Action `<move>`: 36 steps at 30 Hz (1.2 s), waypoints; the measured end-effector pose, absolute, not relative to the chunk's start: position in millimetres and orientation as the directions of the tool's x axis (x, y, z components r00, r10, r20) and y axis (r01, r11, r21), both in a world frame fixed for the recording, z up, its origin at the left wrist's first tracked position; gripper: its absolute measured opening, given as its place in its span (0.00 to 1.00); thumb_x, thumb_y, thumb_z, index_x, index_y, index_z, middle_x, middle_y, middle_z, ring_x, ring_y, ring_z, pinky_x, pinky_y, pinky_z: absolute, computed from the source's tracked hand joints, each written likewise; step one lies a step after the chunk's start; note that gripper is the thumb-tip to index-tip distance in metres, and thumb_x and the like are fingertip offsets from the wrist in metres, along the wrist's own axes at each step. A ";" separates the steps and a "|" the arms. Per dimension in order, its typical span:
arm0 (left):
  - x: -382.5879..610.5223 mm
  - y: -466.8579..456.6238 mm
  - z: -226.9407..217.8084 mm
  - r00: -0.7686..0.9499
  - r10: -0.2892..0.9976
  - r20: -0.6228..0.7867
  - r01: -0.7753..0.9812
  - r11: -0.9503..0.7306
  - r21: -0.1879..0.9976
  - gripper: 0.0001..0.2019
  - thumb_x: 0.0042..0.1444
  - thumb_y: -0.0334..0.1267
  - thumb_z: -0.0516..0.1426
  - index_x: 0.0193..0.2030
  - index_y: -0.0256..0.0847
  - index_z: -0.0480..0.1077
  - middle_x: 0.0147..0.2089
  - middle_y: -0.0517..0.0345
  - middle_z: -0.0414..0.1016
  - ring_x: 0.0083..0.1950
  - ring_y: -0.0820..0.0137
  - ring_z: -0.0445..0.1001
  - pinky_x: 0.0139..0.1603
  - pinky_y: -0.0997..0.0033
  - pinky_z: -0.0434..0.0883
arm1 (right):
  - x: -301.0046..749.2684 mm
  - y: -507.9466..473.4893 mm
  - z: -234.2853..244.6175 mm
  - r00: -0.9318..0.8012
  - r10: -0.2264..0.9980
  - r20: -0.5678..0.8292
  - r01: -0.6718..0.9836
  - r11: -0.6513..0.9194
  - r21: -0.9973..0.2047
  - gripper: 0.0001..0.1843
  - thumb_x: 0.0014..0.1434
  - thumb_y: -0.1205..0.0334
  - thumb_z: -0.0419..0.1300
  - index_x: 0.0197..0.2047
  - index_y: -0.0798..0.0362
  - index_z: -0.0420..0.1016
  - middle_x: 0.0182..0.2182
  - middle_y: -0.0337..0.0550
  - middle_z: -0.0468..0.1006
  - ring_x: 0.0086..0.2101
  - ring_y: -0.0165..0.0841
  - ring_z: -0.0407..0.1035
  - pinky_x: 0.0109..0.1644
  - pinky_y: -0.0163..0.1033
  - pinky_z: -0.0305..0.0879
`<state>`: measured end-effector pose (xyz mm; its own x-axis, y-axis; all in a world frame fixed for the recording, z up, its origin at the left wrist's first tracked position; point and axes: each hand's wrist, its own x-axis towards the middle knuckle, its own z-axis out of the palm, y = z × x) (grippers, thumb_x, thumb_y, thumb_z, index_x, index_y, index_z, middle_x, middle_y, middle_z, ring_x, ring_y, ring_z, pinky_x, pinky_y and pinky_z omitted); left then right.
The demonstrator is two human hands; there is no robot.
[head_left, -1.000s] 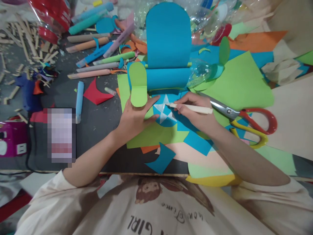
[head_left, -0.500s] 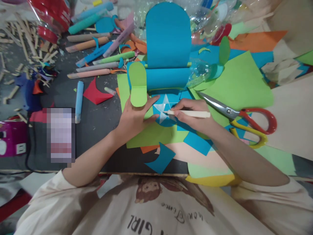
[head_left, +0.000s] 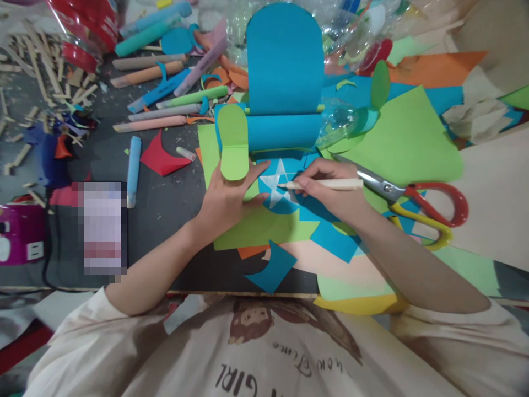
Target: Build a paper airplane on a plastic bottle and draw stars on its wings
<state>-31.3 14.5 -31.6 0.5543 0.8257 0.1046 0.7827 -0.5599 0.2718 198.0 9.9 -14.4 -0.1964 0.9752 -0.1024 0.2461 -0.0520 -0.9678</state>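
A papercraft workspace, shown by the dark surface [head_left: 165, 204] strewn with coloured paper [head_left: 294, 164], markers [head_left: 194, 97], scissors [head_left: 392, 191], wooden sticks [head_left: 39, 70] and clear plastic bottles [head_left: 336, 120].

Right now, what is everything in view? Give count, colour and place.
Star: one, white, centre
Pen: one, off-white, pointing at star
Blue flap: one, blue, top centre
Green flap: one, green, left of centre
Scissors: one pair, red-and-yellow handles, right
Papers: many, mixed colours, centre to right
Markers: about ten, mixed colours, upper left
Sticks: many, wooden, upper left
Bottles: several, clear or red, top
Tool: one, blue, left
Box: one, purple, left edge
Phone: one, screen blurred, left
Table: one, dark, beneath
Shirt: one, pale, bottom
Left fingers: one hand, beside star
Right fingers: one hand, gripping pen
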 end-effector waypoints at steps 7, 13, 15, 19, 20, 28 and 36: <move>-30.7 14.8 -30.0 0.554 0.827 0.099 0.791 -0.559 0.248 0.22 0.67 0.46 0.52 0.66 0.46 0.65 0.58 0.47 0.73 0.61 0.54 0.70 0.61 0.55 0.70 | 196.7 7.1 -12.1 -0.205 0.973 -0.107 0.343 -0.031 -0.939 0.14 0.57 0.52 0.64 0.25 0.50 0.74 0.23 0.39 0.77 0.24 0.31 0.67 0.26 0.37 0.61; -32.6 14.5 -30.7 0.559 0.825 0.084 0.782 -0.558 0.278 0.23 0.67 0.46 0.52 0.67 0.46 0.63 0.60 0.45 0.71 0.63 0.53 0.69 0.62 0.53 0.68 | 196.6 5.7 -13.5 -0.223 0.970 -0.098 0.344 -0.016 -0.939 0.12 0.57 0.55 0.64 0.26 0.51 0.74 0.24 0.39 0.77 0.24 0.30 0.65 0.27 0.36 0.59; -32.8 14.4 -31.4 0.558 0.827 0.074 0.781 -0.553 0.290 0.24 0.66 0.45 0.53 0.67 0.47 0.62 0.61 0.44 0.70 0.64 0.52 0.68 0.63 0.52 0.68 | 196.9 5.8 -13.8 -0.230 0.968 -0.099 0.341 -0.016 -0.940 0.12 0.57 0.55 0.64 0.26 0.51 0.74 0.23 0.39 0.77 0.25 0.30 0.65 0.27 0.36 0.59; -32.7 14.5 -31.7 0.554 0.829 0.073 0.785 -0.550 0.284 0.24 0.66 0.45 0.54 0.67 0.48 0.62 0.62 0.46 0.70 0.64 0.52 0.68 0.63 0.53 0.68 | 197.3 6.1 -14.7 -0.240 0.965 -0.106 0.344 -0.017 -0.939 0.13 0.57 0.54 0.64 0.25 0.52 0.74 0.23 0.39 0.75 0.25 0.30 0.64 0.27 0.37 0.57; -32.7 14.7 -31.5 0.556 0.828 0.073 0.784 -0.552 0.283 0.24 0.66 0.45 0.54 0.67 0.48 0.62 0.62 0.46 0.70 0.64 0.52 0.68 0.63 0.53 0.67 | 197.2 6.2 -14.8 -0.239 0.965 -0.105 0.349 -0.015 -0.937 0.13 0.57 0.55 0.63 0.24 0.52 0.73 0.23 0.39 0.75 0.25 0.30 0.64 0.27 0.37 0.57; -33.3 15.2 -30.4 0.562 0.825 0.064 0.782 -0.554 0.286 0.24 0.66 0.46 0.53 0.67 0.47 0.62 0.62 0.45 0.71 0.63 0.51 0.68 0.62 0.52 0.68 | 196.7 7.8 -14.0 -0.226 0.967 -0.115 0.351 -0.029 -0.936 0.10 0.53 0.60 0.62 0.22 0.51 0.71 0.20 0.38 0.73 0.23 0.30 0.63 0.26 0.37 0.56; -33.3 13.9 -31.5 0.559 0.826 0.075 0.781 -0.555 0.286 0.24 0.66 0.45 0.52 0.68 0.48 0.61 0.61 0.46 0.71 0.62 0.53 0.68 0.62 0.53 0.68 | 198.5 8.4 -16.7 -0.228 0.970 -0.088 0.351 -0.003 -0.936 0.08 0.50 0.64 0.61 0.21 0.51 0.69 0.19 0.37 0.72 0.23 0.30 0.63 0.27 0.37 0.57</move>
<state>-33.3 13.9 -31.5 0.5590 0.8257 0.0754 0.7811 -0.5549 0.2864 198.5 8.4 -16.7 -0.2282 0.9696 -0.0885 0.3507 -0.0029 -0.9365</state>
